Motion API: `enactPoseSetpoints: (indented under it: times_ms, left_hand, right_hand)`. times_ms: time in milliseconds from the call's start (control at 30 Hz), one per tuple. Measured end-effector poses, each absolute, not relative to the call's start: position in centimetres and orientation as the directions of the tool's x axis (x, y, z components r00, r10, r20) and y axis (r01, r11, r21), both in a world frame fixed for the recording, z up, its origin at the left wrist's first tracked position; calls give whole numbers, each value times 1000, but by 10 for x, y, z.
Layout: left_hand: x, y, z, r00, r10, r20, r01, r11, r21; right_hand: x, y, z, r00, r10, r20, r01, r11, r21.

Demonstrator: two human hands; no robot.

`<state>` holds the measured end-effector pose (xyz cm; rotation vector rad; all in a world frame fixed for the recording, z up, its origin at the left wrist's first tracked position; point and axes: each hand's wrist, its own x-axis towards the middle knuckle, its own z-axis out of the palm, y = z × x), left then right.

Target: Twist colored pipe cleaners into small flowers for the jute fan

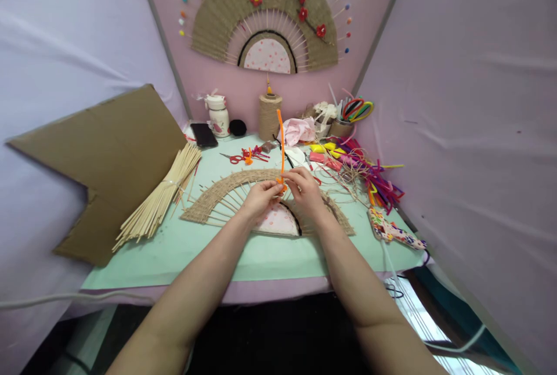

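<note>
An orange pipe cleaner (282, 140) stands nearly upright from between my two hands, its lower end bent into small loops at the fingertips. My left hand (264, 196) pinches the looped part. From the other side, my right hand (303, 188) has its thumb and fingers closed on the same pipe cleaner. Beneath both hands lies a twine-woven fan (209, 196) with thin sticks for ribs and a pink-dotted white half-circle (276, 219) at its base; my hands and forearms hide part of it.
Red-handled scissors (236, 159) lie behind the fan near small red and orange pieces. A stick bundle (161, 198) leans by cardboard (108, 143) at left. Right of the fan are colourful pipe cleaners (378, 180) and a patterned glue gun (394, 231). A twine cone (270, 116) stands behind.
</note>
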<state>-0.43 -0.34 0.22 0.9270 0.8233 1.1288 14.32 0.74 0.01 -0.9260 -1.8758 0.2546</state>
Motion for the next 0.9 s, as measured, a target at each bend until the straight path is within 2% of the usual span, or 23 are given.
enactPoseSetpoints:
  times_ms: [267, 433, 667, 767, 900]
  left_hand:
    - [-3, -1, -1, 213, 977, 16, -167, 20, 986]
    - [-2, -1, -3, 164, 984, 68, -76, -56, 996]
    - [-3, 1, -5, 133, 968, 215, 62, -225, 972]
    - [-2, 0, -8, 118, 965, 233, 44, -240, 970]
    - [-1, 0, -11, 123, 978, 170, -67, -163, 984]
  right_hand:
    - [146, 9, 0, -264, 660, 704, 624, 673, -397]
    - [146, 9, 0, -277, 665, 693, 633, 670, -389]
    - [144, 9, -2, -263, 669, 695, 635, 662, -398]
    - [143, 8, -2, -261, 690, 675, 623, 654, -428]
    - [143, 8, -3, -252, 707, 661, 616, 644, -454]
